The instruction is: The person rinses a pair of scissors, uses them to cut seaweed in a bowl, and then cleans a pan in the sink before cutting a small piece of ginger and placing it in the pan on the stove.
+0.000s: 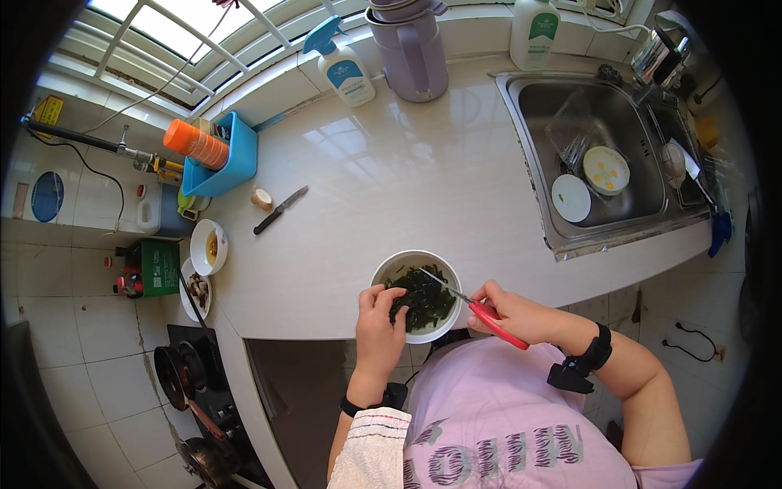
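A white bowl (451, 327) stands at the counter's front edge, holding dark green seaweed (421, 299) in some liquid. My left hand (380, 327) reaches over the bowl's left rim, its fingertips on the seaweed; whether they pinch any of it is hard to see. In my right hand (516, 312) are red-handled scissors (498, 327), gripped at the handles. Their metal blades point up and left over the bowl, above the seaweed.
A small knife (281, 209) and a piece of ginger root (261, 198) lie on the counter (379, 195). Left are a bowl with sauce (208, 247), a plate of food (185, 299) and a gas stove (214, 367). A steel sink (537, 122) holding dishes is at right; a purple jug (412, 58) stands behind.
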The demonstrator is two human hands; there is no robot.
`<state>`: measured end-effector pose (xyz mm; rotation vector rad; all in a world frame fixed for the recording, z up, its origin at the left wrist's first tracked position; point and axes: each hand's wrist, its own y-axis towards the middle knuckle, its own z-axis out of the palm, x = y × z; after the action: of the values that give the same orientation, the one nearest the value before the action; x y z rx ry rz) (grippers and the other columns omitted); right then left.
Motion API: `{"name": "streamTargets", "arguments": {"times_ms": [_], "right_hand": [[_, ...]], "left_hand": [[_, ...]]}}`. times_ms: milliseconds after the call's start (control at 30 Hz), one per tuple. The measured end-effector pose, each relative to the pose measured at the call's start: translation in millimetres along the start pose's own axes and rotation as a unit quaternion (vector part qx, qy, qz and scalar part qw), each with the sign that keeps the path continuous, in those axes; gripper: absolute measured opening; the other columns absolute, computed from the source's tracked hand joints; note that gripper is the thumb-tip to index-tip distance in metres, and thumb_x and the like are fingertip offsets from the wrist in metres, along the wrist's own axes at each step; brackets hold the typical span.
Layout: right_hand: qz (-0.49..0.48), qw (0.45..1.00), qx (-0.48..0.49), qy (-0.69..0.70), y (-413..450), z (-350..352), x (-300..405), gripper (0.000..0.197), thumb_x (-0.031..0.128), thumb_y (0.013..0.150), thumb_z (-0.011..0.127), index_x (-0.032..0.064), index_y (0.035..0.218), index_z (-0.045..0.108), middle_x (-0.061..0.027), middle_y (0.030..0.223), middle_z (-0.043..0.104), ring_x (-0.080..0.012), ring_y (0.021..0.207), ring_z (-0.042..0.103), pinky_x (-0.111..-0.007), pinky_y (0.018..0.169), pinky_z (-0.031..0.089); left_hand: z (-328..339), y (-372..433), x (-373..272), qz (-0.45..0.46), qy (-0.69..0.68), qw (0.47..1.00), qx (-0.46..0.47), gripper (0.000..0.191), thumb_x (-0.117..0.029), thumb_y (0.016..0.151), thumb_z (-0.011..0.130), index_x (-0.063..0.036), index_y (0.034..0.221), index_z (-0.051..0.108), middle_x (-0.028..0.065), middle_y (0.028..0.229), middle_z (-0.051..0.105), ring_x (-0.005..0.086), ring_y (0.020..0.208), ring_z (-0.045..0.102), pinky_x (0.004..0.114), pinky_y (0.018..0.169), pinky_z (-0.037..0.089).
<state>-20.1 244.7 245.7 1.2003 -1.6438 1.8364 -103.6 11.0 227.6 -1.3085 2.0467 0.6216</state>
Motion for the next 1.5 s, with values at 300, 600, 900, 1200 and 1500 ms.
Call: {"name": "streamTargets", "arguments": {"times_ms": [300,600,900,1200,1500], "right_hand": [[-0.001,0.999,-0.010,0.034,-2,0,-7,0.049,0.036,0.092,0.061,-0.0013,0.117,0.042,-0.0127,0.100,0.061,-0.0169,0.090,0.058,-0.030,0.083,0.047],[-0.007,1.000,0.014,0.021,-3,0,-16,0.061,0.046,0.089,0.062,-0.0031,0.117,0.041,-0.0175,0.098,0.063,-0.0233,0.089,0.062,-0.031,0.082,0.048],[0.046,0.987,0.156,0.019,-9,-11,-17,0.079,0.058,0.087,0.059,-0.0060,0.125,0.034,-0.0178,0.106,0.057,-0.0224,0.100,0.056,-0.030,0.086,0.045],[-0.033,0.988,0.151,0.004,5,0,-18,0.089,0.064,0.085,0.057,-0.0086,0.128,0.029,-0.0209,0.110,0.055,-0.0261,0.103,0.056,-0.032,0.089,0.044],[-0.020,0.990,0.130,-0.040,8,5,1,0.082,0.062,0.085,0.058,-0.0054,0.126,0.035,-0.0212,0.104,0.058,-0.0277,0.095,0.060,-0.033,0.084,0.046]], "left_hand": [[31,11,-10,0.060,0.223,0.966,0.117,0.059,-0.026,0.065,0.082,-0.0066,0.116,0.060,0.0243,0.122,0.052,0.0393,0.115,0.048,0.046,0.092,0.043],[33,15,10,0.007,0.172,0.974,0.149,0.030,-0.014,0.073,0.071,-0.0053,0.101,0.066,0.0119,0.091,0.065,0.0299,0.093,0.059,0.041,0.080,0.048],[6,5,8,-0.195,-0.201,0.957,0.076,0.027,-0.008,0.083,0.067,0.0029,0.107,0.066,0.0078,0.090,0.069,0.0125,0.080,0.064,0.027,0.072,0.051],[-5,5,-4,-0.260,-0.484,0.819,0.169,0.038,0.002,0.093,0.052,0.0015,0.131,0.050,0.0076,0.108,0.063,0.0093,0.094,0.058,0.024,0.085,0.046],[3,5,7,-0.269,-0.427,0.846,0.172,0.079,0.006,0.085,0.060,-0.0015,0.145,0.009,0.0047,0.084,0.061,0.0099,0.078,0.058,0.024,0.074,0.048]]}}
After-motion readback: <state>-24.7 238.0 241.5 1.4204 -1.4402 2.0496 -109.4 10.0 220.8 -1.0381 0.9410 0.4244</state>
